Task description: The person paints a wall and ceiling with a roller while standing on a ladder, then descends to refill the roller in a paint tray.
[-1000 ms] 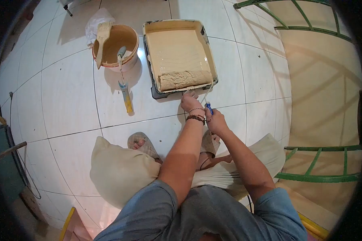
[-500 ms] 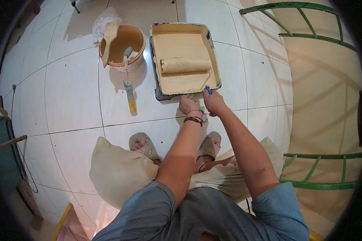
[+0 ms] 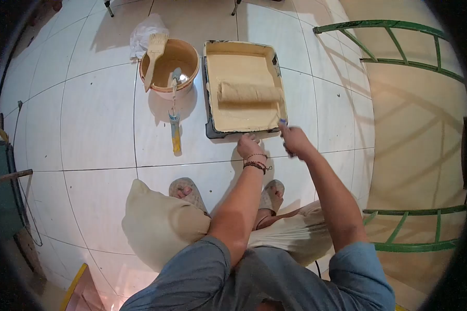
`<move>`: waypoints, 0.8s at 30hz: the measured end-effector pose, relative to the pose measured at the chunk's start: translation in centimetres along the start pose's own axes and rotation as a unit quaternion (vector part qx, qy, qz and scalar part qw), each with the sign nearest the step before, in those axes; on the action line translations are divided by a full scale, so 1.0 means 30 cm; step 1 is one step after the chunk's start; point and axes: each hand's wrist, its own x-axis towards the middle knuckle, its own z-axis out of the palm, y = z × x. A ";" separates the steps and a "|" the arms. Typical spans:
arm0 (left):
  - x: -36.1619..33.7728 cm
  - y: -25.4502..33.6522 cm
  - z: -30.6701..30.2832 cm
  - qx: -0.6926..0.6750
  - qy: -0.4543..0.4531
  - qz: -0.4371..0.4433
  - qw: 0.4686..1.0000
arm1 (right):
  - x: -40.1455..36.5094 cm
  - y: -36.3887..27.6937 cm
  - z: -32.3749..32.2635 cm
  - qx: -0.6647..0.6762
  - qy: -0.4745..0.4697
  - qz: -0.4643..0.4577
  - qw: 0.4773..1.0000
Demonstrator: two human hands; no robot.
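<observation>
Paint roller point(image 3: 250, 92): across the middle of the paint tray point(image 3: 209, 106), sleeve coated in beige paint, thin frame running back over the tray's near right corner.

Far left of the tray, a crumpled white plastic bag point(image 3: 144, 34) on the tiled floor point(image 3: 88, 119). Just left of the tray, a round bucket point(image 3: 193, 56) of the same beige paint, with a flat paintbrush point(image 3: 154, 56) laid across its rim. Also propped on the bucket rim, a small roller point(image 3: 175, 122), its yellow and blue handle down on the floor near the tray's near left corner.

At the tray's near edge, left hand point(image 3: 249, 146): loosely open, fingertips on or at the rim, gripping nothing that shows. Just right of it, at the tray's near right corner, right hand point(image 3: 294, 141): closed tight around the roller's blue handle. Well right of the tray, a green metal railing point(image 3: 399, 58).

Likely trouble from here: tray skidding on the smooth tile under a hard push, given only fingertips to brace it. Paint slopping over the near rim onto the left fingers. Drips on the white floor from a heavily loaded sleeve lifted too quickly. Small roller knocked off the bucket by a careless elbow or a shifted tray.
</observation>
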 end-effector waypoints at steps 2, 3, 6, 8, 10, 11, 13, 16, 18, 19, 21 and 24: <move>-0.005 -0.017 0.014 -0.024 0.016 0.000 1.000 | -0.127 0.007 -0.004 0.009 0.006 0.048 0.999; -0.007 -0.030 0.019 -0.046 0.034 0.002 0.998 | -0.159 0.024 -0.001 0.018 0.006 0.067 0.998; -0.004 -0.047 0.017 -0.031 0.038 0.002 0.999 | -0.187 0.055 0.019 0.008 -0.011 0.079 0.997; 0.008 -0.049 0.014 -0.032 0.037 0.007 0.999 | -0.186 0.046 0.027 0.008 -0.024 0.080 0.996; 0.026 -0.055 0.002 -0.025 0.011 0.024 0.999 | -0.199 0.020 0.026 -0.022 -0.030 0.116 0.993; 0.032 -0.057 -0.002 -0.022 0.015 0.021 0.999 | -0.191 0.030 0.030 -0.022 -0.033 0.121 0.992; 0.039 -0.064 0.008 -0.026 0.029 0.044 0.998 | -0.166 0.060 0.024 -0.082 -0.034 0.108 0.990; 0.057 -0.068 0.006 -0.006 0.015 0.063 0.998 | -0.133 0.097 0.035 -0.132 -0.014 0.070 0.989; 0.083 -0.089 0.008 -0.025 0.024 0.059 0.998 | -0.175 0.019 0.017 -0.129 -0.029 0.108 0.985; 0.100 -0.097 0.007 -0.046 0.032 0.059 0.997 | -0.185 -0.011 0.014 -0.125 -0.044 0.142 0.981; 0.092 -0.085 0.010 -0.061 0.037 0.055 0.996 | -0.153 0.047 0.005 -0.143 -0.049 0.126 0.980; 0.065 -0.073 0.019 -0.071 0.044 0.057 0.995 | -0.152 0.023 -0.004 -0.160 -0.063 0.123 0.977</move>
